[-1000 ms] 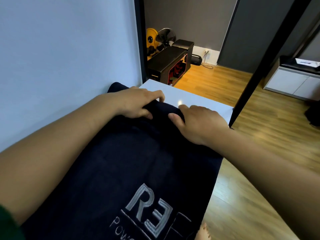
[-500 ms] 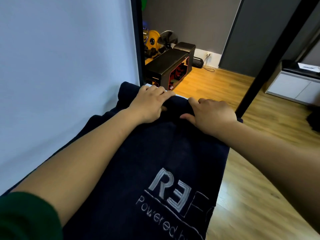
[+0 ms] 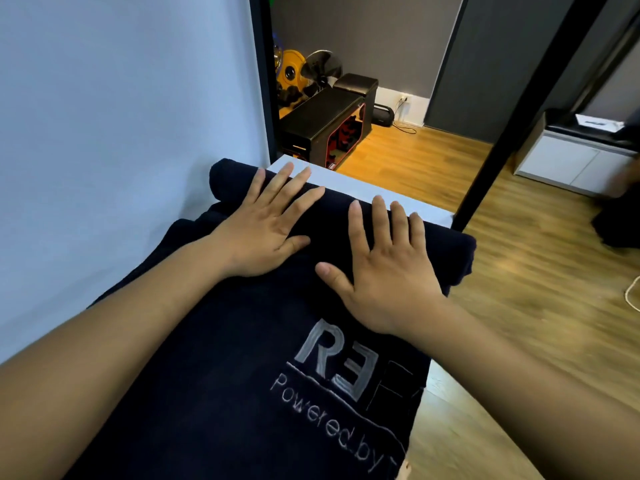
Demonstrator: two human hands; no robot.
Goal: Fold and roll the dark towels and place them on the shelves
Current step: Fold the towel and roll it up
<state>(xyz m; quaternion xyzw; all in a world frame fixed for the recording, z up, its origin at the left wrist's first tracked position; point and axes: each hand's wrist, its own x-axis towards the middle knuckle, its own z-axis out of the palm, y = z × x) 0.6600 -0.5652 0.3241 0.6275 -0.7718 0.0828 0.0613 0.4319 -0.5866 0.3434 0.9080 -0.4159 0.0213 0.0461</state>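
Note:
A dark navy towel (image 3: 242, 375) with grey lettering lies lengthwise on a white shelf board (image 3: 374, 190). Its far end is rolled into a thick tube that runs across the board. My left hand (image 3: 266, 223) lies flat on the left half of the roll, fingers spread and straight. My right hand (image 3: 384, 258) presses flat on the right half, fingers straight and pointing away from me. The roll's right end overhangs the board's edge near a black post.
A pale wall (image 3: 121, 116) runs close along the left. A black post (image 3: 509, 133) rises at the board's far right corner. Beyond lie wooden floor (image 3: 536, 289), a black bench (image 3: 322, 123), yellow weight plates (image 3: 291, 69) and a white cabinet (image 3: 575, 157).
My curled fingers have straightened and both hands now lie flat on the towel. The rolled end has grown thicker and sits further from me.

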